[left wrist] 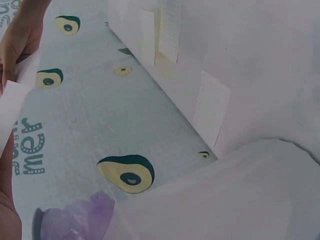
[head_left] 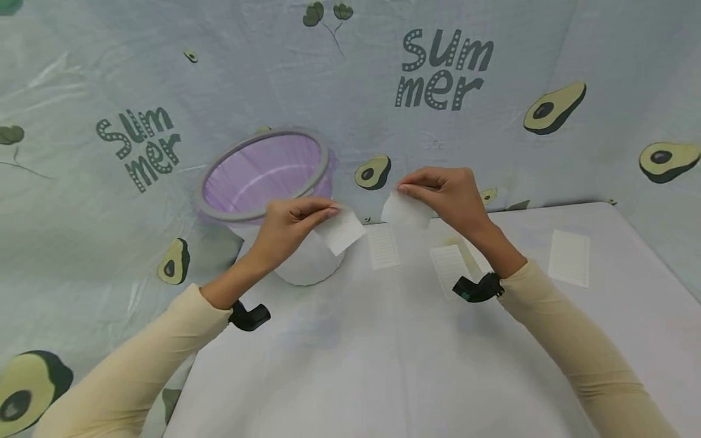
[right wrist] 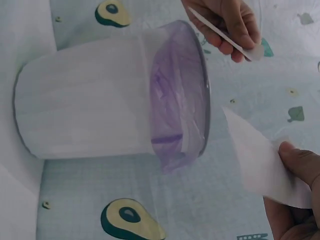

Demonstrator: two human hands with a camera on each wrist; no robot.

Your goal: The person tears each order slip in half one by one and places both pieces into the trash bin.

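Note:
My left hand (head_left: pixel 290 228) pinches a small white piece of paper (head_left: pixel 341 231) between thumb and fingers, beside the rim of a white trash bin (head_left: pixel 309 261) with a purple plastic liner (head_left: pixel 268 170). To the right, my right hand (head_left: pixel 446 194) grips another white piece of paper (head_left: pixel 406 211) by its upper edge, above the table. A gap separates the two papers. In the right wrist view, the left hand's paper (right wrist: pixel 225 36) appears nearly edge-on, while the right hand's paper (right wrist: pixel 260 162) shows a broad face and a pointed corner.
The white-covered table (head_left: pixel 394 347) carries several paper slips, among them a lined one (head_left: pixel 384 246) by the bin, another lined one (head_left: pixel 449 267) below the right hand, and a white one (head_left: pixel 569 258) farther right. An avocado-print sheet (head_left: pixel 263 73) hangs behind.

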